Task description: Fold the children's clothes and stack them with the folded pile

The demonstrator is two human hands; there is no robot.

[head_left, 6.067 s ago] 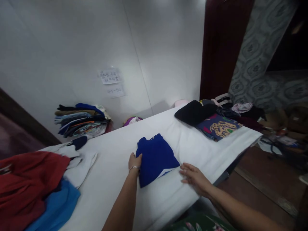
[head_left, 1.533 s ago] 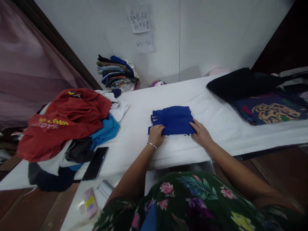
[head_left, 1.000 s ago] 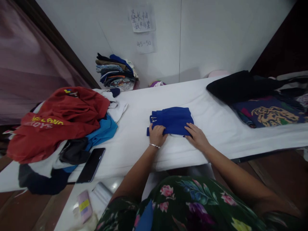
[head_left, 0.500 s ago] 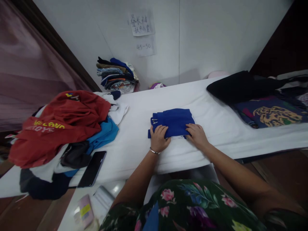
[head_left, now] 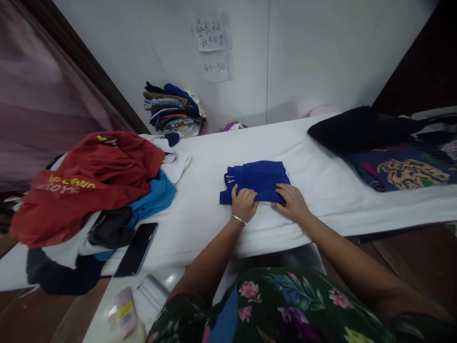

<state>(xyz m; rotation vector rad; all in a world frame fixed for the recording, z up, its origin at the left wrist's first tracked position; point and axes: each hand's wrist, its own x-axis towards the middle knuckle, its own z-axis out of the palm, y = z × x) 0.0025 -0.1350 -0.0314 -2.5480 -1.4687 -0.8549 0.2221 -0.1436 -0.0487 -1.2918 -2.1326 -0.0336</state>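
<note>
A folded blue garment lies in the middle of the white table. My left hand rests on its near left edge, fingers curled over the cloth; a bracelet circles that wrist. Along the near right edge my right hand presses down, fingers bent onto the fabric. Both hands sit close together at the garment's front hem.
A heap of unfolded clothes topped by a red shirt fills the table's left end, a black phone beside it. Stacked folded clothes stand by the wall. Dark garments and a printed one lie at the right.
Since six seconds ago the blue garment has been folded smaller and lies crosswise. In the last second both hands slid a little closer together along its near edge.
</note>
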